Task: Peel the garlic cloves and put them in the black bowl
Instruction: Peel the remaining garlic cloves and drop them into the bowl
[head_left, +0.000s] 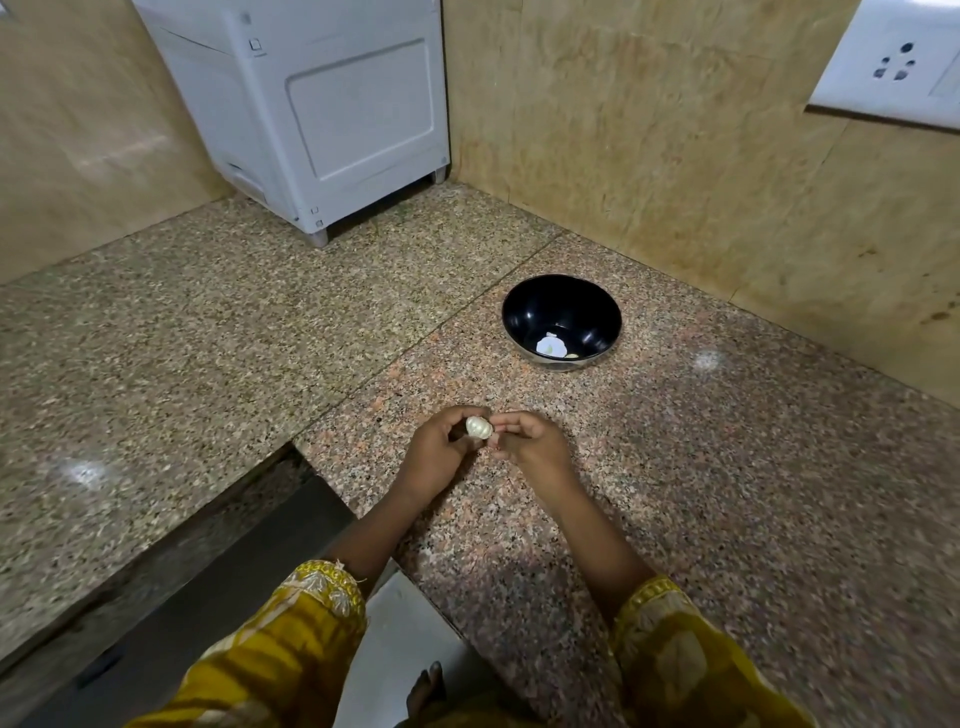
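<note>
A small white garlic bulb (478, 427) is held above the granite counter, near its front edge. My left hand (439, 452) grips the bulb from the left with curled fingers. My right hand (530, 441) meets it from the right, its fingertips pinching at the bulb's side. The black bowl (524, 306) stands on the counter beyond my hands, slightly to the right. A few pale garlic pieces (549, 345) lie in its bottom.
A white appliance (322, 109) stands in the back corner of the speckled granite counter (208, 322). Beige walls close the back and right sides, with a white socket plate (898, 62) at the upper right. The counter steps down at the lower left.
</note>
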